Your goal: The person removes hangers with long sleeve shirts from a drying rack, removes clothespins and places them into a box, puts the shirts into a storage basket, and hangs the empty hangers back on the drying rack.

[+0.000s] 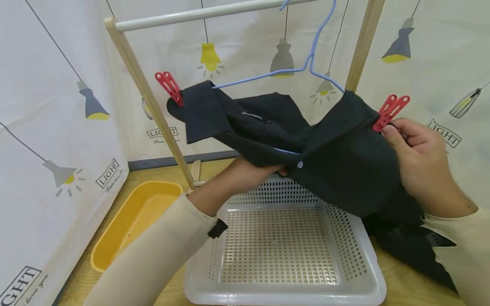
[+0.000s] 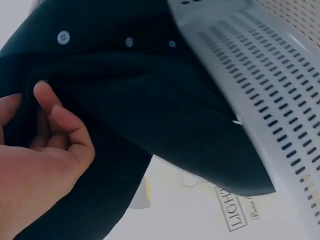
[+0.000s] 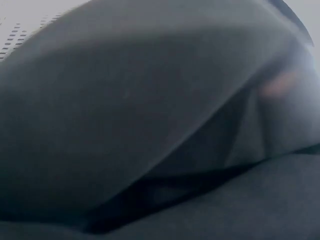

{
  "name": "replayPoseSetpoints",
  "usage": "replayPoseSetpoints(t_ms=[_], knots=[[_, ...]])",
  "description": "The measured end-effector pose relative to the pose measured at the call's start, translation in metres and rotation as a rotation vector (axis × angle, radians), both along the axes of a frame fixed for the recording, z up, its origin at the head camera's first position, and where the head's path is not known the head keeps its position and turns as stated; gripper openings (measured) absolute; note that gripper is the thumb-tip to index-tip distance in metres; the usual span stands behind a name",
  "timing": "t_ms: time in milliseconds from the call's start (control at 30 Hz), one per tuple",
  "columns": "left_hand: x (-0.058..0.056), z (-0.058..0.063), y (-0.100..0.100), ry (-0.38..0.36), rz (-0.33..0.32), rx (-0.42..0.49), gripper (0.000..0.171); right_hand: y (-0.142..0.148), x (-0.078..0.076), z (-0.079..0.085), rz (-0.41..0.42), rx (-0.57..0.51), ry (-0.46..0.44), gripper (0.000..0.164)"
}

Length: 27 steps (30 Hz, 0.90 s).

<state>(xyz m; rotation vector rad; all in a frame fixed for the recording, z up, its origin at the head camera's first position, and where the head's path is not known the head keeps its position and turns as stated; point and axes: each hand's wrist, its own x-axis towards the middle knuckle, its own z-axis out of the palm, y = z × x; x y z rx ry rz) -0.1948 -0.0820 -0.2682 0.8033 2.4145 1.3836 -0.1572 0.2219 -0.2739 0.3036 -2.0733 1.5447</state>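
Note:
A black shirt (image 1: 344, 165) with pale buttons hangs on a blue wire hanger (image 1: 311, 55), its collar loose and front folds drooping. One red clothespin (image 1: 169, 88) grips the cloth on the left, another (image 1: 391, 112) at the right shoulder. My left hand (image 1: 254, 174) reaches under the front fold, fingertips partly hidden. In the left wrist view, this hand (image 2: 52, 145) has curled fingers and pinches the dark cloth. My right hand (image 1: 425, 157) grips the shirt's right shoulder, thumb at the lower end of the clothespin. Blurred dark cloth (image 3: 125, 100) fills most of the right wrist view.
A rack with a white rail (image 1: 214, 12) and wooden posts (image 1: 147, 97) stands behind the shirt. Below is a white perforated basket (image 1: 283, 293); left of it lies a yellow tray (image 1: 115, 225). The shirt's lower part drapes over the basket's right side. Patterned walls enclose the wooden table.

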Motion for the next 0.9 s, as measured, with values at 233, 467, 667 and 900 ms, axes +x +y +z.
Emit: replayPoseSetpoints(t_ms=[233,467,667,900], knots=[[0.036,0.011,-0.023,0.147,-0.036,0.050,0.019,-0.002,0.006,0.001,0.228,-0.253,0.051,0.010],[0.061,0.009,-0.031,0.038,-0.040,0.005,0.018,-0.003,0.004,-0.005,0.279,-0.213,0.052,0.012],[0.073,-0.004,-0.029,-0.101,-0.092,0.026,0.025,-0.003,0.005,-0.017,0.197,-0.023,0.001,0.015],[0.083,-0.025,-0.030,-0.330,-0.104,-0.064,0.025,-0.002,0.005,-0.039,0.125,0.229,-0.071,0.015]])
